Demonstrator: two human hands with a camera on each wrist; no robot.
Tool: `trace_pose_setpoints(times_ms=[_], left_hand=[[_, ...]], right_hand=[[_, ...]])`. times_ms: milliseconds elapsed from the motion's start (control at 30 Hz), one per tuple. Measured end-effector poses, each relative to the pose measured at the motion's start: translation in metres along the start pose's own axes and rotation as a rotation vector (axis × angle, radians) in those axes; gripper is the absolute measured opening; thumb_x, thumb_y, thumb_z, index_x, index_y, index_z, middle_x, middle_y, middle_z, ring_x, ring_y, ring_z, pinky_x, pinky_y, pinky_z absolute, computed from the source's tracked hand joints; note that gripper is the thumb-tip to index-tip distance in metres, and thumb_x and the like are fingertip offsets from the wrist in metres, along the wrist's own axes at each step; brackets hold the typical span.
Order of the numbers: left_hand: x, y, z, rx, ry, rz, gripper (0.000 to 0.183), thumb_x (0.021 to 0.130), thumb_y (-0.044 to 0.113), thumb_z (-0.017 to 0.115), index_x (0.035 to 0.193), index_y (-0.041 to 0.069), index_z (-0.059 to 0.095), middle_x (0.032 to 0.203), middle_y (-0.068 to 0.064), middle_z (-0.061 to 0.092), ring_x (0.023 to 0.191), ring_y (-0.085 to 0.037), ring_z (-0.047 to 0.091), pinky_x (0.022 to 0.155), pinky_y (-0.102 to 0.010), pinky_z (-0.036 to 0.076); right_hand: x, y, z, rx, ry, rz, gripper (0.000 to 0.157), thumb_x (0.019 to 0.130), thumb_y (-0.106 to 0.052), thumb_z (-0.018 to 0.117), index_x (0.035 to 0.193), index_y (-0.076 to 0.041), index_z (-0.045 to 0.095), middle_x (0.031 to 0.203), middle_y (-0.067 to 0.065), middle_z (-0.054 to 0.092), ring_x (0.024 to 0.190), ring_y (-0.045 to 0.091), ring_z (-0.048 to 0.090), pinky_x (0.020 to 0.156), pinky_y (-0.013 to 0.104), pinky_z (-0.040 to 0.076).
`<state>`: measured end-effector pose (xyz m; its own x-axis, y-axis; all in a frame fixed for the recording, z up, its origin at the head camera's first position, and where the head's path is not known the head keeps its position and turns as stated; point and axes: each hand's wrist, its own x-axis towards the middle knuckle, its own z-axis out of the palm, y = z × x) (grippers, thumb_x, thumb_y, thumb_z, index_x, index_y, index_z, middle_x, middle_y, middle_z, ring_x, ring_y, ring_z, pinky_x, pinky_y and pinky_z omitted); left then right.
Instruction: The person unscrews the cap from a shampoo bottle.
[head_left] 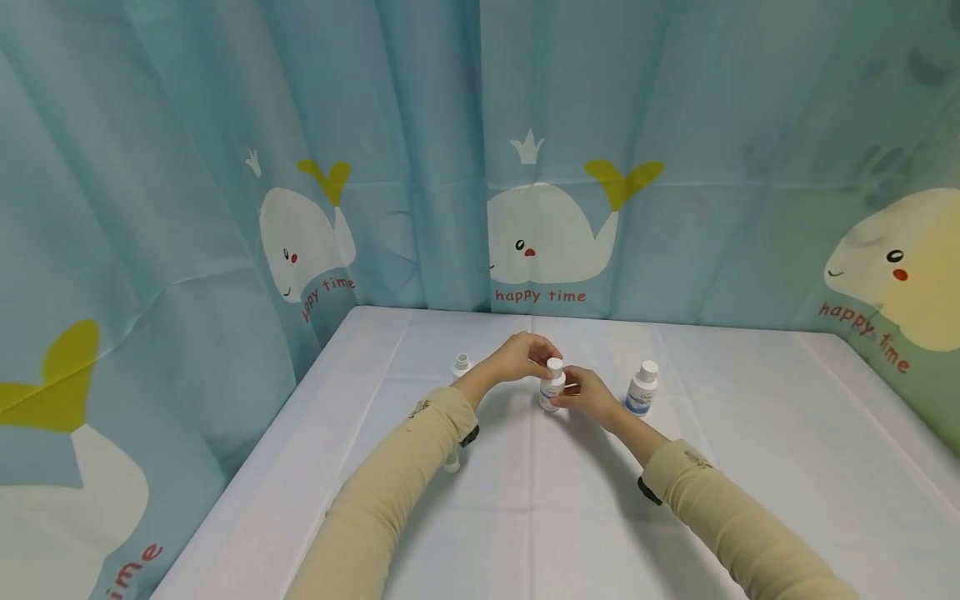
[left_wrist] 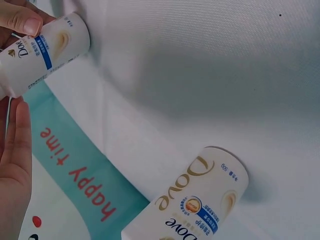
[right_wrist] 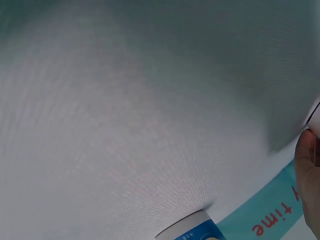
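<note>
A small white lotion bottle with a blue-banded label is between my two hands. My left hand has its fingers and thumb about the white cap. Lower down, my right hand pinches the bottle's body. In the left wrist view the right thumb presses the label of the bottle, while the left hand reaches up beside its neck; the cap is out of frame there. Only part of the right hand shows at the edge of the right wrist view.
Right of my hands stands a capped bottle with a blue label. An uncapped white bottle stands to the left, partly behind my forearm. A small white-ended object is mostly hidden by the left sleeve. Whale-printed curtain borders the white-covered table.
</note>
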<state>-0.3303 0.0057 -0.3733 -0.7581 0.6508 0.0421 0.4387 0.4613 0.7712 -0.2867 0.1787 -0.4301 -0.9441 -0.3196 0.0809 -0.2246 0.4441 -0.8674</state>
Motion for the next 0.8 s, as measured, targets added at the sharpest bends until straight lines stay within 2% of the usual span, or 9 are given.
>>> trace_pose_setpoints(times_ms=[367, 633, 800], left_hand=[[-0.003, 0.007, -0.005, 0.005, -0.01, -0.003, 0.028, 0.081, -0.003, 0.069, 0.109, -0.003, 0.064, 0.108, -0.017, 0.068, 0.101, -0.026, 0.065, 0.084, -0.022, 0.053], [-0.003, 0.011, -0.009, -0.002, -0.006, 0.034, 0.029, 0.081, -0.002, 0.069, 0.109, -0.003, 0.065, 0.108, -0.018, 0.068, 0.1, -0.025, 0.065, 0.085, -0.023, 0.053], [-0.009, 0.019, -0.015, -0.002, -0.005, 0.071, 0.028, 0.081, -0.001, 0.07, 0.109, -0.002, 0.065, 0.106, -0.017, 0.068, 0.098, -0.024, 0.066, 0.084, -0.022, 0.054]], right_hand=[[-0.002, -0.004, 0.0, 0.01, 0.015, 0.005, 0.044, 0.085, -0.001, 0.067, 0.121, 0.016, 0.049, 0.12, 0.033, 0.055, 0.106, 0.044, 0.059, 0.091, 0.043, 0.052], [-0.006, -0.013, -0.001, 0.009, 0.055, -0.007, 0.044, 0.084, -0.002, 0.068, 0.12, 0.016, 0.05, 0.118, 0.033, 0.056, 0.105, 0.042, 0.059, 0.091, 0.044, 0.052], [-0.011, -0.022, -0.004, -0.018, 0.062, -0.037, 0.043, 0.085, -0.002, 0.067, 0.121, 0.015, 0.05, 0.117, 0.032, 0.057, 0.105, 0.043, 0.059, 0.09, 0.044, 0.052]])
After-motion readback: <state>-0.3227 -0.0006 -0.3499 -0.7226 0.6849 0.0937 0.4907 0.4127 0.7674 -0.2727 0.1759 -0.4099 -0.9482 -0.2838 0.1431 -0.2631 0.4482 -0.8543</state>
